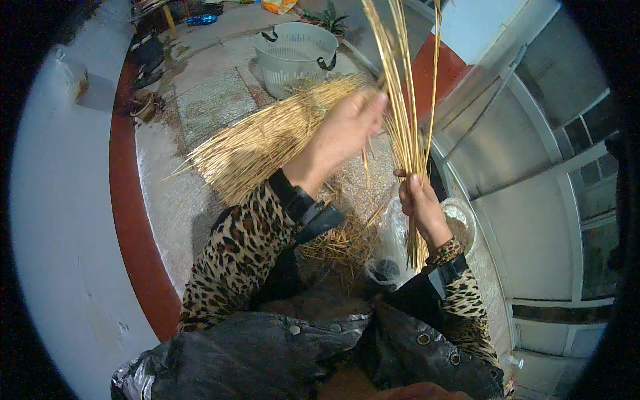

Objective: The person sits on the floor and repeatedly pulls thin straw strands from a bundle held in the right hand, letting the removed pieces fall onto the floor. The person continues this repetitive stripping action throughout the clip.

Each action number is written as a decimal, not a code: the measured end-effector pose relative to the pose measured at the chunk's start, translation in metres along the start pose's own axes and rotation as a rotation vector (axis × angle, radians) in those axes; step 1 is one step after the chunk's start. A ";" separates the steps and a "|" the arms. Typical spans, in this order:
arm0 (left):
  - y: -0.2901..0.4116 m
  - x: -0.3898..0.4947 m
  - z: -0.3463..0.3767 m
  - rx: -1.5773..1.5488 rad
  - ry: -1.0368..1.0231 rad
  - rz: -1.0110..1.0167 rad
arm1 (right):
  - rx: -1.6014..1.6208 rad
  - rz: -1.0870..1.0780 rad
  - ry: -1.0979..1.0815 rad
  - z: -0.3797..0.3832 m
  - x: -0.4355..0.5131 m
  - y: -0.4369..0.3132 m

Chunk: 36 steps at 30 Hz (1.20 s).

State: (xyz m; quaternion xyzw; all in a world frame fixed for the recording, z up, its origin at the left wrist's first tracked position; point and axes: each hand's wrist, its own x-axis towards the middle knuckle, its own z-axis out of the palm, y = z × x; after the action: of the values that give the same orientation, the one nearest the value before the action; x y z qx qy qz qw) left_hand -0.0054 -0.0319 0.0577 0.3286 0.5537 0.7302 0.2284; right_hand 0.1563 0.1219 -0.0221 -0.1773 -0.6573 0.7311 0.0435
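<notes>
Upright in my right hand [422, 202] is a thin bundle of long golden straw stalks [407, 125], gripped near its lower end. My left hand [352, 120], slightly blurred, is raised at the left side of these stalks with its fingers bent; whether it pinches any stalk is hard to see. A large pile of straw stalks [265, 140] lies on the ground beyond and partly behind my left forearm. Short broken straw [345, 242] is scattered below my hands, beside a clear plastic bag [392, 240].
A pale plastic laundry basket [295, 57] with dark handles stands beyond the straw pile. A whitish bucket [462, 222] is right of my right hand, near a framed glass panel [530, 240]. A white wall [75, 200] with a red base runs along the left.
</notes>
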 end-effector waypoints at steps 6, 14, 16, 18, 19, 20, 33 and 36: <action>0.008 0.018 -0.029 0.231 0.305 0.280 | -0.287 -0.075 -0.104 0.004 -0.002 0.001; 0.011 0.026 -0.035 0.295 0.491 0.223 | -0.701 -0.274 0.021 0.005 -0.001 0.003; 0.012 0.029 -0.037 0.477 0.588 0.296 | -0.836 -0.330 0.038 0.007 -0.005 -0.003; 0.010 0.031 -0.037 0.400 0.627 0.305 | -0.856 -0.404 0.020 0.010 -0.007 -0.008; 0.009 0.032 -0.038 0.379 0.648 0.293 | -0.893 -0.337 0.036 0.011 -0.008 -0.010; 0.008 0.033 -0.040 0.364 0.629 0.307 | -0.894 -0.327 0.033 0.012 -0.009 -0.012; 0.003 0.024 -0.027 -0.074 0.533 0.170 | -0.469 -0.216 -0.059 0.007 -0.004 0.007; 0.001 0.019 -0.017 -0.047 0.526 0.135 | -0.571 -0.188 0.003 0.005 -0.001 0.010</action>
State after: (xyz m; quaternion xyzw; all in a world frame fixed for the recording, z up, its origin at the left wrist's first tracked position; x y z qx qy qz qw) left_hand -0.0312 -0.0300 0.0596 0.1585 0.5536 0.8168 0.0350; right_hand 0.1573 0.1153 -0.0317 -0.1218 -0.8498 0.5093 0.0604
